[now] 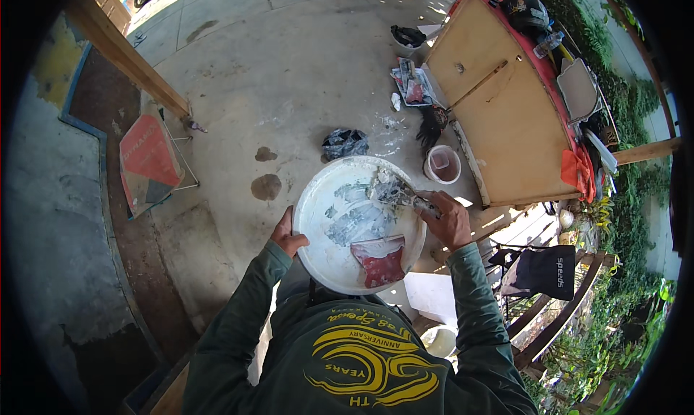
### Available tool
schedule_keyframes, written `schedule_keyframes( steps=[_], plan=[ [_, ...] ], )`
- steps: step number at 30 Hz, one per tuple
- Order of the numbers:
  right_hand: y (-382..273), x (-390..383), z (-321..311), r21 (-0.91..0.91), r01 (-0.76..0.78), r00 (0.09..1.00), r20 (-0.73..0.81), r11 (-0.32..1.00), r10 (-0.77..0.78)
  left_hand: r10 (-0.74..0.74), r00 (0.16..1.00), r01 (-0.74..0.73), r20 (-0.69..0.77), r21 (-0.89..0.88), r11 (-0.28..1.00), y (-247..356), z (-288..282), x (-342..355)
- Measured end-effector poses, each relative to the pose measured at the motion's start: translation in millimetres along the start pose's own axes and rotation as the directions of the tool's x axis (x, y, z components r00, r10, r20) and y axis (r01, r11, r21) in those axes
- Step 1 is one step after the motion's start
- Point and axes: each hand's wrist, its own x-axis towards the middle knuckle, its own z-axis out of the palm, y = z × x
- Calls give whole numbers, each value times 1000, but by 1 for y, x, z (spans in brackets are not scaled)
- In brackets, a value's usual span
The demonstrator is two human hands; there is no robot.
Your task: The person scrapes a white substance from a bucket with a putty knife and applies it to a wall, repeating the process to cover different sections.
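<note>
My left hand (288, 234) is closed on the left rim of a round white basin (314, 198), held in front of my torso and smeared with pale paste. My right hand (448, 223) grips a scraper (426, 207) at the basin's upper right; its blade is coated in lumpy grey-white material and rests over the inside. A flat, dark red piece (379, 267) with a whitish edge lies in the lower part of the basin.
Beyond the basin lie a black bag (343, 144), a clear tub (442, 163) and dark gloves (432, 126). A red folding stool (148, 155) stands left, near a wooden post (130, 53). At right are a large plywood panel (506, 140) and a black chair (538, 270).
</note>
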Motion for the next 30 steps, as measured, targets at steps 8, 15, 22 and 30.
schedule_keyframes(
  steps=[8,15,22,30],
  plan=[
    [-11,39,-12,-35,182,978,114,983,-177,-48,997,42,68,90,995,12,-17,10],
    [-32,65,-13,30,295,932,210,955,-294,-98,967,79,234,92,993,39,-17,19],
    [-41,75,-1,139,352,864,331,926,-379,-162,941,123,298,146,982,38,-19,28],
    [-34,9,-25,239,35,978,190,970,-82,-190,949,170,250,100,980,34,-30,22]
  ],
)
